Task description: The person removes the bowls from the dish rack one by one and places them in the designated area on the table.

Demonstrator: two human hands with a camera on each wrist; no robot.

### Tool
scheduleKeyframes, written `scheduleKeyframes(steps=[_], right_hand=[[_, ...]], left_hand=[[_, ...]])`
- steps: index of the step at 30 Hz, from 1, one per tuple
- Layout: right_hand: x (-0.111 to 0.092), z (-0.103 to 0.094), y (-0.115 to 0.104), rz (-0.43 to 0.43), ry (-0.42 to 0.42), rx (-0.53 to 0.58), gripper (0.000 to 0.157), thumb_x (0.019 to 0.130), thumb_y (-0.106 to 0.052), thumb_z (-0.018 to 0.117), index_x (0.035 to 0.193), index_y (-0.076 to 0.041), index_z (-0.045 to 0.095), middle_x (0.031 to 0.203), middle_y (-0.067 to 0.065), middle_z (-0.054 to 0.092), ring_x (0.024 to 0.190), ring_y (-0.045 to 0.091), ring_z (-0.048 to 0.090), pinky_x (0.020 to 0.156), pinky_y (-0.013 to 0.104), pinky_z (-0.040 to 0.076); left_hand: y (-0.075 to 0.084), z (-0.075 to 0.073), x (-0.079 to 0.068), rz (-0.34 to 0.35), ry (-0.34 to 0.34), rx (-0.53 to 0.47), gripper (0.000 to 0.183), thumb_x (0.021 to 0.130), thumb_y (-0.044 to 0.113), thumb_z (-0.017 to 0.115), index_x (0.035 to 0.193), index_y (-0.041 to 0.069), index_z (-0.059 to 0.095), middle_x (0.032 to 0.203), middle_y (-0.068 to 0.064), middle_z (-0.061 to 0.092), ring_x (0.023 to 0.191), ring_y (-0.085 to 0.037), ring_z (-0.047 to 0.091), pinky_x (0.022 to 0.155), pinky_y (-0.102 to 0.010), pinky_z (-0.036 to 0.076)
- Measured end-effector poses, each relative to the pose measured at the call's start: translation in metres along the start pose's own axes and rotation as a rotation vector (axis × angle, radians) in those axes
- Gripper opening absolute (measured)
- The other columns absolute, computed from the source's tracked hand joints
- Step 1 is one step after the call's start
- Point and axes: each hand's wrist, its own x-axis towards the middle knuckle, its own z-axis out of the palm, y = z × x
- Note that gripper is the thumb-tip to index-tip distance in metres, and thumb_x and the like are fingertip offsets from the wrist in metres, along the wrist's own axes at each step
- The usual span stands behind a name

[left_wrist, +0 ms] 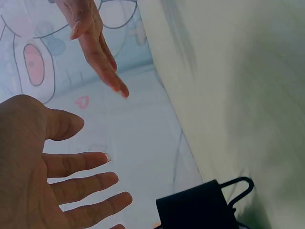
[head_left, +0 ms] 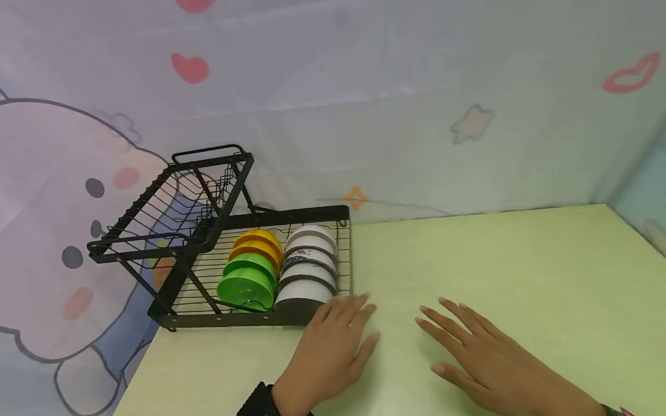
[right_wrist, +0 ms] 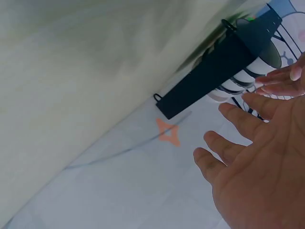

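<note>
My left hand (head_left: pixel 333 346) hovers over the table by the front right corner of a black dish rack (head_left: pixel 224 320), fingers spread and holding nothing. Off to its right, my right hand (head_left: pixel 484 358) reaches over the table with fingers spread, also holding nothing. On the rack's lower tier stand two rows of bowls on edge. One row has green bowls (head_left: pixel 247 286) in front and yellow bowls (head_left: pixel 257 242) behind. Beside it is a row of white bowls (head_left: pixel 307 289), one with a floral print. In the right wrist view the rack's dark end (right_wrist: pixel 209 71) shows beyond my fingers.
A raised wire basket (head_left: pixel 156 214) forms the rack's upper tier, tilted over the left side. Pale yellow-green covering lies on the table (head_left: pixel 510 260). Behind it hangs a cloth backdrop (head_left: pixel 395 115) printed with hearts, stars and a cartoon figure.
</note>
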Motion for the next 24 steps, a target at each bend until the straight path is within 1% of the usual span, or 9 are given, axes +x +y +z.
scheduleKeyframes(steps=[2,4,6,9,11,15,17,20,24], right_hand=[[0.004,0.002,0.0,-0.012,0.006,-0.009,0.061,0.093,-0.043,0.052,0.147,-0.022,0.031,0.148,0.001,0.037,0.136,0.025,0.023,0.109,0.019,-0.002],[0.008,0.005,0.001,-0.02,0.004,-0.022,0.057,0.093,-0.044,0.051,0.144,-0.021,0.037,0.147,0.0,0.039,0.135,0.024,0.024,0.108,0.022,0.004],[0.011,0.008,0.0,-0.018,-0.022,-0.025,0.055,0.094,-0.046,0.048,0.143,-0.021,0.041,0.147,-0.001,0.039,0.135,0.023,0.024,0.108,0.029,0.017],[0.017,0.01,-0.002,-0.019,-0.062,-0.007,0.052,0.096,-0.047,0.044,0.141,-0.022,0.043,0.147,-0.003,0.038,0.134,0.023,0.025,0.099,0.04,0.036],[0.021,0.009,-0.003,-0.022,-0.095,0.015,0.05,0.097,-0.048,0.041,0.141,-0.023,0.043,0.147,-0.003,0.038,0.134,0.023,0.026,0.094,0.048,0.042],[0.029,0.011,-0.006,-0.036,-0.147,0.069,0.049,0.098,-0.048,0.039,0.137,-0.022,0.049,0.145,-0.001,0.041,0.133,0.025,0.03,0.092,0.051,0.044],[0.033,0.011,-0.008,-0.039,-0.186,0.102,0.049,0.098,-0.049,0.037,0.136,-0.02,0.05,0.145,0.0,0.042,0.132,0.026,0.031,0.091,0.053,0.044],[0.039,0.012,-0.009,-0.032,-0.218,0.14,0.05,0.098,-0.05,0.037,0.136,-0.02,0.05,0.145,0.001,0.042,0.131,0.027,0.032,0.09,0.055,0.044],[0.044,0.01,-0.01,-0.039,-0.231,0.153,0.05,0.098,-0.05,0.036,0.136,-0.021,0.05,0.145,0.002,0.042,0.131,0.028,0.033,0.09,0.055,0.044]], left_hand=[[-0.005,0.0,0.0,-0.004,0.02,0.0,0.041,0.097,0.037,0.043,0.129,0.012,0.053,0.138,-0.005,0.048,0.126,-0.02,0.039,0.103,-0.042,0.038],[-0.009,-0.001,0.0,-0.008,0.04,0.013,0.039,0.096,0.034,0.046,0.127,0.012,0.054,0.136,-0.005,0.051,0.124,-0.019,0.041,0.101,-0.041,0.039],[-0.014,-0.002,-0.001,-0.017,0.052,0.035,0.036,0.094,0.029,0.049,0.126,0.013,0.055,0.133,-0.004,0.053,0.123,-0.019,0.042,0.1,-0.04,0.04],[-0.021,-0.005,-0.003,-0.034,0.05,0.075,0.036,0.089,0.023,0.055,0.124,0.014,0.058,0.131,-0.003,0.055,0.122,-0.019,0.043,0.099,-0.04,0.04],[-0.025,-0.008,-0.003,-0.053,0.031,0.089,0.035,0.087,0.022,0.057,0.121,0.015,0.059,0.13,-0.003,0.056,0.121,-0.02,0.043,0.099,-0.041,0.04],[-0.034,-0.012,-0.005,-0.099,0.008,0.105,0.034,0.084,0.021,0.06,0.118,0.017,0.061,0.127,-0.002,0.058,0.12,-0.021,0.044,0.099,-0.043,0.04],[-0.038,-0.013,-0.006,-0.116,0.023,0.111,0.033,0.083,0.019,0.059,0.116,0.017,0.062,0.124,-0.001,0.059,0.118,-0.021,0.045,0.098,-0.043,0.04],[-0.044,-0.012,-0.007,-0.127,0.062,0.112,0.032,0.081,0.016,0.059,0.113,0.018,0.063,0.121,-0.001,0.061,0.115,-0.021,0.048,0.097,-0.043,0.042],[-0.051,-0.011,-0.008,-0.128,0.085,0.121,0.033,0.078,0.012,0.059,0.111,0.017,0.064,0.12,-0.002,0.062,0.115,-0.023,0.049,0.094,-0.043,0.044]])
